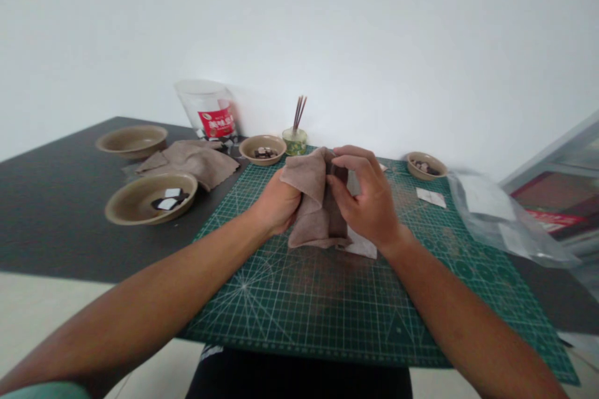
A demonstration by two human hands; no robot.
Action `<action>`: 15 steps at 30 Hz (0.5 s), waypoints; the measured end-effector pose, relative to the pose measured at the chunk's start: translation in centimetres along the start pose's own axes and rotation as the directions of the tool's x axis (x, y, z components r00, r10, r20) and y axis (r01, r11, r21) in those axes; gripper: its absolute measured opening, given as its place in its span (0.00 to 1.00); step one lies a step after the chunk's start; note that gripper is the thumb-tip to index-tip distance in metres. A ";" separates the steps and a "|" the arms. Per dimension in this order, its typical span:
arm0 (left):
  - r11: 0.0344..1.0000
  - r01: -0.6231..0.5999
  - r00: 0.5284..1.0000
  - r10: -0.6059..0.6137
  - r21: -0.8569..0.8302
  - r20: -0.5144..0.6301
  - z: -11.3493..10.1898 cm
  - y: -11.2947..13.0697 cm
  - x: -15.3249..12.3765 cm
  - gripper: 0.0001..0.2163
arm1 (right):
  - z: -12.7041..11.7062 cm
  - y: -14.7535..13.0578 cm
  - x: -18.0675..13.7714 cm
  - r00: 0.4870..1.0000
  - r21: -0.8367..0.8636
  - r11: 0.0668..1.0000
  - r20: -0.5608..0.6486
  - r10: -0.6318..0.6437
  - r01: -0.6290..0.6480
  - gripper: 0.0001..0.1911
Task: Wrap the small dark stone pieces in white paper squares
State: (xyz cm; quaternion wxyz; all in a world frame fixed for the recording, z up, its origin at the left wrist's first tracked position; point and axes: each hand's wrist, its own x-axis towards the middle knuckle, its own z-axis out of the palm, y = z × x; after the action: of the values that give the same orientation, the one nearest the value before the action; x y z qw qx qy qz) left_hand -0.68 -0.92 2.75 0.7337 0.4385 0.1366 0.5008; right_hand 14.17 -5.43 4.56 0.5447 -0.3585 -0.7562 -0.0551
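Head view, looking down and forward. Dark table (56, 212), with a green cutting mat (327, 299) squared to the near edge, likely as the work surface. Clear plastic bag (496, 218) lies slack at 3 o'clock, off to the side.

Brown cloth (311, 212) sits at mat centre, bunched upright, lower edge resting on the mat. Left hand (276, 202) cups it from 9 o'clock, fingers hidden behind the folds, closed on the fabric by the look of it. Right hand (369, 199) comes in from 3 o'clock, fingers curled narrow, tips pressed into the cloth's top fold around something dark; what it is I cannot tell. A two-sided grip seems to keep the bundle from flopping open.

Second cloth (191, 162) lies loose at 10 o'clock.

Four tan bowls ring the mat: near bowl (126, 206) at 9, far bowl (133, 140) at 10, middle bowl (262, 148) at 11, small bowl (425, 165) at 1. Three hold small pieces, probably kept sorted within reach.

Clear tub (210, 109) and stick jar (294, 140) stand against the wall. White slip (362, 243) lies under the cloth's right corner.
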 end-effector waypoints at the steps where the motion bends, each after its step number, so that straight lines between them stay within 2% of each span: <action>1: 1.000 -0.010 1.000 0.010 0.029 -0.027 0.0 0.0 0.0 0.12 | 0.0 0.0 0.0 1.000 -0.035 0.999 0.006 -0.018 0.018 0.14; 4: 0.997 -0.002 0.998 0.006 0.082 -0.058 0.0 0.0 -0.2 0.11 | 0.2 0.3 -0.2 0.999 -0.098 0.994 0.035 -0.039 0.042 0.16; 10: 0.997 0.071 0.997 -0.071 0.021 0.024 -0.3 -0.1 -0.2 0.10 | 0.5 0.5 -0.2 0.998 -0.072 0.997 0.065 -0.008 0.012 0.19; 13: 1.000 0.005 0.999 -0.005 0.002 0.041 -0.4 0.1 0.3 0.09 | 0.3 -0.1 -0.1 0.995 -0.028 0.999 0.094 0.037 -0.034 0.20; 15: 0.997 -0.073 0.997 0.073 -0.012 0.003 -0.3 0.4 0.5 0.09 | 0.1 -0.8 -0.2 0.996 -0.010 0.996 0.016 0.092 -0.092 0.18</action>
State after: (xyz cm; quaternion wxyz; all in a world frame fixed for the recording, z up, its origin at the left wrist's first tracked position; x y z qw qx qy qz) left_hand -0.89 -0.32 3.06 0.7177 0.4399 0.1162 0.5272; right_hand 13.65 -6.04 4.55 0.5388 -0.3959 -0.7430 -0.0306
